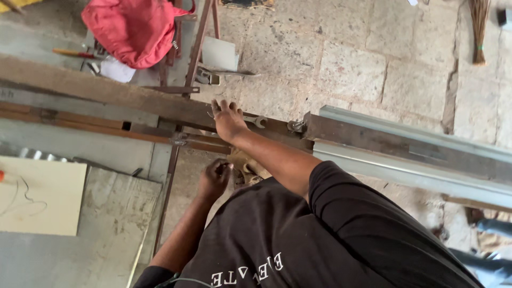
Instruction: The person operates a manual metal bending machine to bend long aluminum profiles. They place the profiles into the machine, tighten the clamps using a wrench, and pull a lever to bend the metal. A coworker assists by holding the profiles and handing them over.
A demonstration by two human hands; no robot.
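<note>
In the head view, looking steeply down, the right hand point(228, 118) lies spread, palm down, near the centre of the frame on a long rusty steel bar point(133, 96) that runs from the left edge toward the right; its fingers are loose and flat, grasping nothing, and they rest on or just beside an open-ended spanner point(255, 120) whose jaw end shows to the right of the hand. Just right of the spanner a small bolt or clamp fitting point(295, 126) sits where the bar meets a grey metal channel point(405, 140) that continues to the right edge. The left hand point(214, 178) is lower, centre-left of the frame, curled with fingertips pinched together; whether it holds some small part I cannot tell, since the fingers hide it. A red cloth bag point(133, 29) lies at the upper left, a pale board point(42, 194) at the lower left, and a broom point(479, 32) at the upper right. As a judgement, the work here looks like steadying the bar near the fitting, and doing that well calls for keeping the flat palm pressed squarely so the bar does not roll, keeping the spanner within the fingers' reach, and keeping the pinched hand clear of the thin frame rods point(172, 176) below.
</note>
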